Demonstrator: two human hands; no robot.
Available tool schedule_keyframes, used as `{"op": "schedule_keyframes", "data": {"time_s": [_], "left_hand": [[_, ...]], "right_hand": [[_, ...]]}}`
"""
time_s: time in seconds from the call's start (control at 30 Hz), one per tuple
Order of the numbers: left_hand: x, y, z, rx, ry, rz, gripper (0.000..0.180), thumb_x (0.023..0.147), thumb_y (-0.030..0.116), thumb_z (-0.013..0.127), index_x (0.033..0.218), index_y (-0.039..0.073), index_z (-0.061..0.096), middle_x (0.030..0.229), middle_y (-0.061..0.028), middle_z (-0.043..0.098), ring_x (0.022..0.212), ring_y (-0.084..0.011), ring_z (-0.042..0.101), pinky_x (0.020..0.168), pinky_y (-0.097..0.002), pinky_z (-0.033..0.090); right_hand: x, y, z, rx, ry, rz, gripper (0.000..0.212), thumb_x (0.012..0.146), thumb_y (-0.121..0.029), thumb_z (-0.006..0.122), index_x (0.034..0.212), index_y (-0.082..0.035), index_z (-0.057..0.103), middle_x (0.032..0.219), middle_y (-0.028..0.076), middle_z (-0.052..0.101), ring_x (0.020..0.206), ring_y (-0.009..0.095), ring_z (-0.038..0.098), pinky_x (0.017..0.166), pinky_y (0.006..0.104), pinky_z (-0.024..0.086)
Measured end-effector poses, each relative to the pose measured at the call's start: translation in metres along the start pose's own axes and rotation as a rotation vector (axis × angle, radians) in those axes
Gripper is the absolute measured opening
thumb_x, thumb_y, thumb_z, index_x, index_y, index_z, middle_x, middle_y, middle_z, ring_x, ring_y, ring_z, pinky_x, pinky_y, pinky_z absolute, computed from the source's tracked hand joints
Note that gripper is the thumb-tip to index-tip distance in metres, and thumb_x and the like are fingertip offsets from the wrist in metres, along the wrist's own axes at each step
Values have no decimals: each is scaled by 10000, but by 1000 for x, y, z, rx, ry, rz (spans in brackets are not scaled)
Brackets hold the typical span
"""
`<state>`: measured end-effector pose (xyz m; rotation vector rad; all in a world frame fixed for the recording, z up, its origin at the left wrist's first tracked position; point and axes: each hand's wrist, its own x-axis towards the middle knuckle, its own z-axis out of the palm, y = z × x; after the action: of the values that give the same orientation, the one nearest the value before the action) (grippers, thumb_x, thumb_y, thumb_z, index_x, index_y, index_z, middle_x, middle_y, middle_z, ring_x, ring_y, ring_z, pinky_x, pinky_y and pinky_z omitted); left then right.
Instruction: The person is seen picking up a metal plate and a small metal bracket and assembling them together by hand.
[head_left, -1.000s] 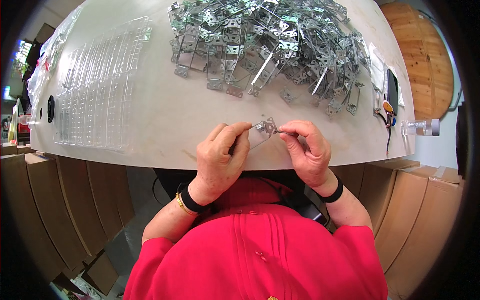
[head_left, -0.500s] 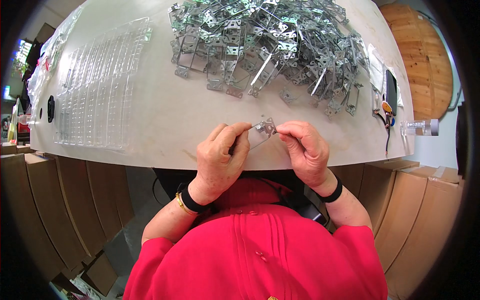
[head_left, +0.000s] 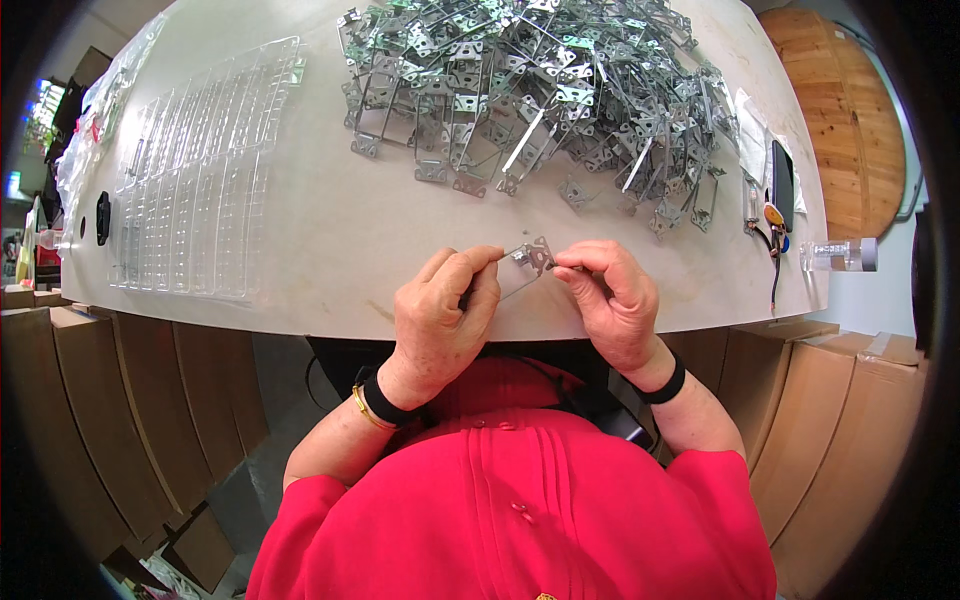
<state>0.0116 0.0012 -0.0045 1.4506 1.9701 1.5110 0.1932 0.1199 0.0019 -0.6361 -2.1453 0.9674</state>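
Observation:
Near the table's front edge, a small silvery metal bracket (head_left: 541, 254) with punched holes is held up between my two hands. My left hand (head_left: 447, 305) pinches its left side with thumb and forefinger, and a thin metal strip slants down beside those fingers. At the bracket's right end my right hand (head_left: 612, 300) is closed in a pinch, fingertips at its edge; whether they grip a smaller piece there is too small to tell. Beyond my hands lies a large heap of similar metal brackets (head_left: 470, 102), tangled together with long thin arms.
Clear plastic compartment trays (head_left: 190, 215) lie on the left of the white table (head_left: 330, 250). A dark phone (head_left: 782, 185) and a clear cylindrical container (head_left: 838, 256) are at the right edge. Cardboard boxes (head_left: 835, 420) stand below the table on both sides.

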Motion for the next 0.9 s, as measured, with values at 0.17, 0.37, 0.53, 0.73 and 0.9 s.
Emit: {"op": "schedule_keyframes", "data": {"time_s": [0.17,0.37,0.53,0.73,0.9], "left_hand": [[0,-2,1,3,4,15,211,906,-64,716,1094,21,760,733,-62,579,609,-125,526,573,-274,444],[0,-1,1,15,2,15,209,906,-64,718,1091,22,760,726,-60,574,605,-125,521,564,-277,438],[0,-3,2,27,14,26,205,906,-62,721,1088,25,762,716,-58,570,599,-124,516,562,-276,437],[-1,-1,2,10,18,19,196,909,-60,723,1081,23,763,710,-59,567,600,-126,510,562,-277,435],[-1,-2,2,18,14,26,197,911,-59,723,1085,22,764,714,-56,569,606,-122,509,565,-274,435]], "right_hand": [[3,0,1,-46,16,-95,193,930,22,773,1107,-36,721,1019,117,728,890,258,718,762,325,569],[0,0,-1,-12,1,-14,197,932,34,759,1112,-34,722,1025,118,733,897,269,721,767,329,570],[5,-1,1,-59,8,-95,196,927,32,764,1106,-39,726,1016,119,737,889,268,722,765,335,573],[2,-2,0,-30,10,-34,190,930,33,761,1104,-37,727,1004,116,739,882,266,723,761,336,574],[3,-1,2,-60,24,-104,187,923,10,785,1092,-41,726,992,103,727,854,246,708,744,324,569]]}}
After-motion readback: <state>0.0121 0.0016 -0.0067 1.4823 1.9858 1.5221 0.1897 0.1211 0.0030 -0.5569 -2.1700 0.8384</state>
